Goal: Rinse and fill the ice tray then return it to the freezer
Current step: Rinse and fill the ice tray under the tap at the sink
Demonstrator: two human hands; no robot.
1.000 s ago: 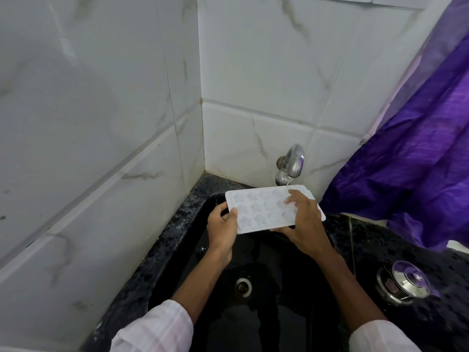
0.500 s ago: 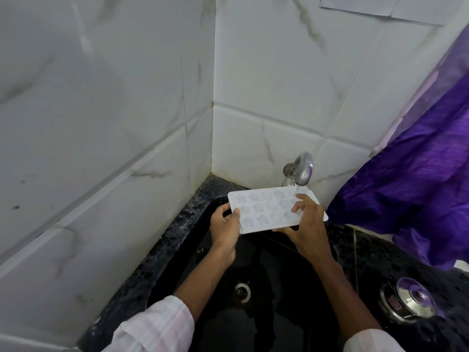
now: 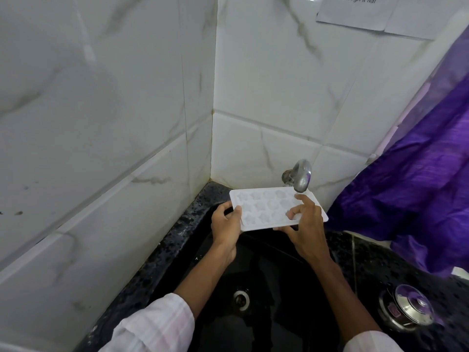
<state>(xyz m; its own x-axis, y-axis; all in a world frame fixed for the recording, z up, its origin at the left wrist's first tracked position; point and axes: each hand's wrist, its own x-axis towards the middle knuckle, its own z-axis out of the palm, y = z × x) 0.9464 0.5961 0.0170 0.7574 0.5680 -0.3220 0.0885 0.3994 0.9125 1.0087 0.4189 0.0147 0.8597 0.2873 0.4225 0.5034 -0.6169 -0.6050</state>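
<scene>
Your view has tipped upward since half a second ago: more of the white marble-veined tiled wall (image 3: 266, 85) shows, and a white printed paper sheet (image 3: 355, 11) stuck to it now shows more fully at the top. The shiny purple cloth (image 3: 418, 186) hangs at your right as before. Over the black basin sink (image 3: 266, 275) you hold the white plastic ice tray with star-shaped moulds (image 3: 264, 209) in the same spot, roughly level, its far right corner just under the chrome wall tap (image 3: 300, 177). Your left hand (image 3: 225, 229) grips the tray's left end, thumb on top and fingers curled beneath. Your right hand (image 3: 308, 232) pinches the right end, with the thumb under the near edge, the index finger reaching toward the spout and the other fingers bent onto the moulds.
</scene>
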